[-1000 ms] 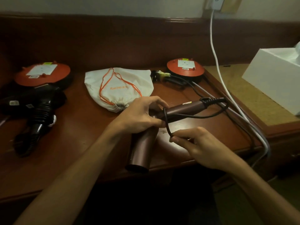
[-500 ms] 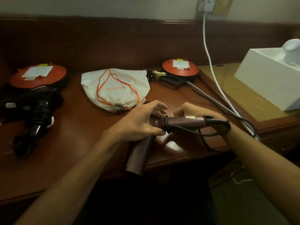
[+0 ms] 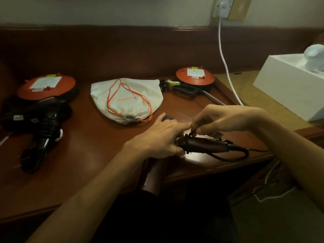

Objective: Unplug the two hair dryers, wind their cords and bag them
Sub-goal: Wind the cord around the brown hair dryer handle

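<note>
A maroon hair dryer lies at the wooden table's front edge, its barrel hanging toward me. My left hand grips it where handle meets body. My right hand pinches its black cord just above the handle, where two turns of cord are wound. A black hair dryer lies at the left on a black bag. A white drawstring bag with orange cord sits at the middle back.
Two red round cord reels stand at the back, one at the left and one at the right. A white cable runs from a wall socket. A white box sits on the right side surface.
My right hand carried the cord from the near side, over the handle to the far side, adding a turn. The view moved closer and slightly left.
</note>
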Action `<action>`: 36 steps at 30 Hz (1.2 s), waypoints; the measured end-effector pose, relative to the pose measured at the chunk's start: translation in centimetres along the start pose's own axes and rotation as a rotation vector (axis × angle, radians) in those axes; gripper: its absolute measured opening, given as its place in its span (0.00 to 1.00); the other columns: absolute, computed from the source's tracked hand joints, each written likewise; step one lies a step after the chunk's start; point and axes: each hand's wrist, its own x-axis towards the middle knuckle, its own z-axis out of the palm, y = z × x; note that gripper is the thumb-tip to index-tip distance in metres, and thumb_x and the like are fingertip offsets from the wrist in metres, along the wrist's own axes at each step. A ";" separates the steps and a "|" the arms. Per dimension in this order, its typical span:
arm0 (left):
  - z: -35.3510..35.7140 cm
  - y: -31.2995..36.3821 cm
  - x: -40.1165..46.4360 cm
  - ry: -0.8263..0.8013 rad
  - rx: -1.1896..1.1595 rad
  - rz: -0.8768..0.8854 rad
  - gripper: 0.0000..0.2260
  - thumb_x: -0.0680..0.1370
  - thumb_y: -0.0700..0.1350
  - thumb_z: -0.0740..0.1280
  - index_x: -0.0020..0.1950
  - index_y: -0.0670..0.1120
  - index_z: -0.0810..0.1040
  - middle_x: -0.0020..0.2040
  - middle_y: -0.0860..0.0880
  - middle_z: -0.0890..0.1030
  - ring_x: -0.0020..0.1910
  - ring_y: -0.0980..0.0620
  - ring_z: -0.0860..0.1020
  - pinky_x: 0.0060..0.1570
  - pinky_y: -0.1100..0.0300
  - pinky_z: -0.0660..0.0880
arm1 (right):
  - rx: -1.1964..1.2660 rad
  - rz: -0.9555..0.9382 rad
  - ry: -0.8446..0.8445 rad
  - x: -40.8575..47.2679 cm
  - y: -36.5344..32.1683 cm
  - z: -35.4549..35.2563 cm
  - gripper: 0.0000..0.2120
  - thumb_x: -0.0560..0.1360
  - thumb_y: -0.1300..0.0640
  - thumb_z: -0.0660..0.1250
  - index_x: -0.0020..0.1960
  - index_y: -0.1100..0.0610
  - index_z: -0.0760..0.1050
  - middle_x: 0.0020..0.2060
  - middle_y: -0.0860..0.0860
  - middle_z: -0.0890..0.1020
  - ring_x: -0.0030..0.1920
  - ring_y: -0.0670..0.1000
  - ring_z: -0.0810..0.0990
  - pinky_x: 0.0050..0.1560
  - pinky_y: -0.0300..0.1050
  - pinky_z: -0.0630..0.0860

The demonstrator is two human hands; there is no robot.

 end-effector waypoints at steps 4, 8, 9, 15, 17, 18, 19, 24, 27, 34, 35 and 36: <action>0.1 -0.2 -0.1 -0.021 0.007 0.008 0.28 0.73 0.52 0.76 0.71 0.64 0.71 0.56 0.53 0.79 0.65 0.51 0.70 0.77 0.39 0.41 | -0.034 -0.061 0.000 -0.9 0.4 0.6 0.07 0.81 0.63 0.66 0.53 0.60 0.83 0.33 0.52 0.83 0.34 0.52 0.80 0.40 0.45 0.78; 0.2 0.1 -0.2 -0.008 0.060 -0.020 0.30 0.74 0.53 0.75 0.74 0.59 0.71 0.63 0.52 0.79 0.69 0.51 0.70 0.77 0.38 0.42 | -0.037 -0.111 0.173 -0.9 1.2 1.2 0.04 0.79 0.58 0.70 0.48 0.57 0.84 0.33 0.58 0.82 0.33 0.57 0.83 0.40 0.46 0.79; 0.2 0.2 -0.2 -0.006 0.058 -0.021 0.30 0.74 0.53 0.76 0.75 0.59 0.70 0.64 0.52 0.80 0.69 0.51 0.70 0.77 0.37 0.43 | -0.050 -0.124 0.220 -0.9 1.2 1.3 0.05 0.78 0.57 0.71 0.45 0.57 0.84 0.32 0.58 0.82 0.31 0.57 0.82 0.37 0.45 0.79; -0.6 0.2 -1.0 0.042 -0.025 -0.102 0.27 0.75 0.52 0.74 0.74 0.58 0.72 0.53 0.53 0.74 0.54 0.53 0.67 0.73 0.42 0.55 | -0.238 -0.051 0.508 -1.1 1.6 0.6 0.25 0.69 0.38 0.72 0.29 0.59 0.74 0.23 0.52 0.69 0.25 0.50 0.65 0.29 0.45 0.64; -0.6 0.3 -0.9 0.076 -0.030 -0.119 0.29 0.75 0.52 0.75 0.74 0.56 0.72 0.51 0.54 0.72 0.56 0.50 0.70 0.71 0.42 0.60 | -0.228 -0.039 0.482 -1.9 0.8 0.6 0.20 0.75 0.41 0.69 0.34 0.57 0.80 0.26 0.55 0.74 0.27 0.54 0.68 0.30 0.43 0.66; -0.6 0.2 -0.9 0.092 -0.047 -0.131 0.28 0.74 0.52 0.76 0.73 0.56 0.73 0.50 0.54 0.73 0.58 0.48 0.73 0.70 0.42 0.63 | -0.242 -0.051 0.452 -2.4 0.1 1.1 0.17 0.77 0.45 0.68 0.38 0.56 0.82 0.29 0.56 0.77 0.30 0.54 0.72 0.31 0.42 0.68; -0.5 0.0 -0.8 0.114 -0.077 -0.134 0.28 0.73 0.52 0.77 0.71 0.56 0.75 0.49 0.54 0.75 0.57 0.47 0.75 0.69 0.41 0.66 | -0.269 -0.065 0.423 -2.9 -0.7 1.8 0.13 0.79 0.49 0.67 0.42 0.55 0.83 0.32 0.54 0.80 0.33 0.52 0.75 0.34 0.42 0.71; 0.4 -1.0 -0.4 0.177 -0.180 -0.101 0.22 0.67 0.56 0.73 0.60 0.57 0.79 0.48 0.54 0.85 0.50 0.51 0.81 0.60 0.37 0.74 | -0.278 -0.127 0.370 -3.2 -1.7 7.1 0.11 0.82 0.53 0.62 0.48 0.53 0.81 0.36 0.48 0.80 0.35 0.51 0.77 0.34 0.50 0.74; 0.4 -1.4 -0.3 0.238 -0.206 -0.106 0.23 0.66 0.55 0.75 0.60 0.57 0.80 0.47 0.53 0.84 0.49 0.51 0.81 0.56 0.43 0.76 | -0.211 -0.166 0.460 -2.4 -0.2 8.9 0.10 0.83 0.55 0.62 0.50 0.54 0.81 0.40 0.50 0.81 0.39 0.51 0.78 0.40 0.53 0.74; -0.3 -2.6 -1.4 0.280 -0.373 -0.107 0.24 0.66 0.46 0.81 0.61 0.54 0.82 0.48 0.52 0.86 0.51 0.58 0.83 0.53 0.50 0.81 | 0.104 -0.128 0.579 0.3 2.8 11.7 0.09 0.82 0.60 0.64 0.54 0.56 0.84 0.28 0.39 0.77 0.31 0.41 0.73 0.35 0.31 0.66; -0.3 -2.5 -1.5 0.277 -0.376 -0.108 0.24 0.66 0.46 0.81 0.61 0.54 0.82 0.49 0.52 0.86 0.52 0.59 0.83 0.54 0.50 0.81 | 0.106 -0.112 0.574 0.7 3.0 11.6 0.09 0.82 0.59 0.65 0.53 0.56 0.85 0.28 0.38 0.77 0.30 0.40 0.74 0.35 0.31 0.66; -0.4 -2.6 -1.6 0.274 -0.384 -0.109 0.24 0.67 0.46 0.81 0.61 0.54 0.82 0.50 0.52 0.86 0.52 0.59 0.83 0.55 0.51 0.80 | 0.108 -0.083 0.561 1.1 3.2 11.2 0.09 0.81 0.57 0.66 0.51 0.55 0.86 0.27 0.38 0.78 0.30 0.40 0.74 0.35 0.32 0.67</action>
